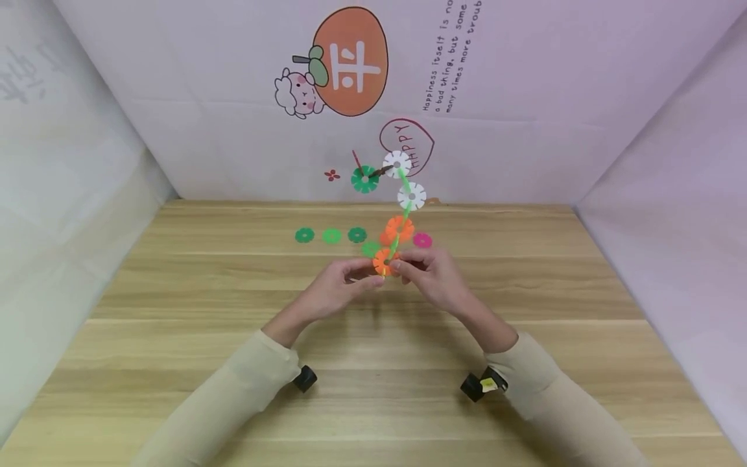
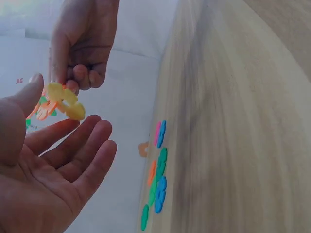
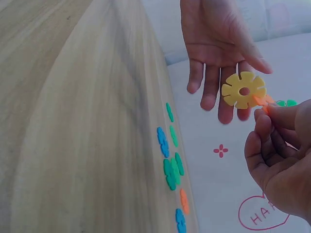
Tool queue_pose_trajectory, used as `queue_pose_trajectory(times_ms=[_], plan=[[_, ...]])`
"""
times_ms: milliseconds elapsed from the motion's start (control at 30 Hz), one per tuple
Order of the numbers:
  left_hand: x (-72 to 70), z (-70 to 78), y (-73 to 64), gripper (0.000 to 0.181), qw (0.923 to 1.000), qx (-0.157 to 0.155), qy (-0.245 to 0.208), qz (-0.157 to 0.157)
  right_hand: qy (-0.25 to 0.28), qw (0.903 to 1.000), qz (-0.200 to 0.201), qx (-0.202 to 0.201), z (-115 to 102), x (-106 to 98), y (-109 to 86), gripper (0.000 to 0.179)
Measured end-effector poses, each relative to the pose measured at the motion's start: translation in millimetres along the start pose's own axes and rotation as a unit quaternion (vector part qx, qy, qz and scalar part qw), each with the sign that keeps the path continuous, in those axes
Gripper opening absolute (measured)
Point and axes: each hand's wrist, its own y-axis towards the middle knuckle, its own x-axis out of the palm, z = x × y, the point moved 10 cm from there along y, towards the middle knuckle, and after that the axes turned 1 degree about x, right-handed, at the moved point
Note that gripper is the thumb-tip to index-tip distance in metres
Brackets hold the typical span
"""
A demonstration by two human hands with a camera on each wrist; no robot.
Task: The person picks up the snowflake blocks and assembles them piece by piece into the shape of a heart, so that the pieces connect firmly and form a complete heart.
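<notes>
- Orange disc [image 1: 379, 260], right hand [image 1: 436, 280] pinching it above the desk [image 1: 373, 395], toward its far edge.
- Yellow disc [image 3: 234, 92], left hand [image 1: 334, 288] beside it, fingers spread.
- Loose discs [image 1: 326, 236] near that edge.

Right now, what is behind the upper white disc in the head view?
Behind the upper white disc: the wall and red HAPPY heart; part of its outline is covered.

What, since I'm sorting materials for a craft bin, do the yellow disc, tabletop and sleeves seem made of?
The yellow disc looks like smooth plastic: evenly coloured, with cleanly shaped slots. The tabletop looks like wood or laminate, low sheen, with streaked grain. The sleeves look like matt fabric, softly creased; fibre unclear.
</notes>
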Motion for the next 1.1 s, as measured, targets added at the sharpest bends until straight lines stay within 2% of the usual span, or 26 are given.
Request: queue_pose_trajectory(times_ms=[233,500,600,767,933,1033,1100], plan=[[-9.6,-12.2,1.5,0.031,0.9972,-0.029,-0.054,0.044,0.013,0.9998,-0.013,0.011,16.9,1.2,-4.8,0.015],[-3.4,-16.4,7.6,0.022,0.9951,-0.038,-0.077,0.049,0.017,0.9996,-0.023,0.008,22.7,3.6,-8.1,0.015],[-6.5,-18.6,7.3,0.022,0.9949,-0.039,-0.077,0.053,0.016,0.9995,-0.028,0.002,23.7,4.0,-9.8,0.014],[-26.1,-20.8,6.9,0.024,0.9941,-0.031,-0.067,0.079,0.013,0.9990,-0.043,-0.003,27.5,1.9,-15.1,0.012],[-54.5,-25.7,8.2,0.027,0.9922,-0.030,-0.062,0.104,0.018,0.9975,-0.063,0.026,39.9,-6.0,-25.7,0.014],[-73.4,-36.3,8.8,0.028,0.9910,-0.050,-0.036,0.118,0.012,0.9965,-0.075,0.034,47.1,-13.1,-34.1,0.015],[-85.4,-45.6,8.6,0.030,0.9900,-0.067,-0.013,0.123,0.004,0.9960,-0.086,0.023,50.5,-17.5,-39.2,0.015]])
